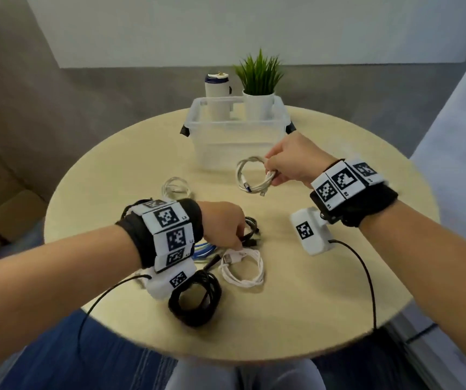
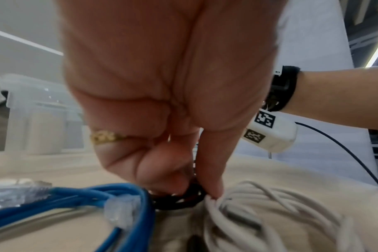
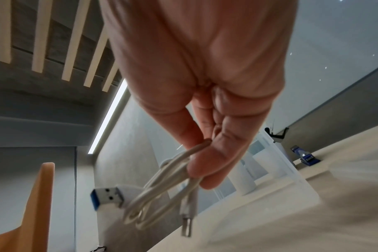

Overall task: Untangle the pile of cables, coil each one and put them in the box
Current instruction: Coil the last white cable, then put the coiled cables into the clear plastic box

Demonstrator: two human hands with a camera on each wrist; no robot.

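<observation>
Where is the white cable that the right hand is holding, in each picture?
Head: the coiled white cable hangs from the right hand, just in front of the clear box.
Left wrist: not in it; only the right forearm shows.
Right wrist: it dangles from the fingertips at centre, with its USB plug lower left.
Shared landmark: the clear box, top centre in head, far left in left wrist, right in right wrist.

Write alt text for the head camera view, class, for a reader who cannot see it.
Over a round table, the right hand holds a coiled white cable in front of a clear plastic box, while the left hand pinches a small black cable. More coils lie nearby: black, white and blue.
</observation>
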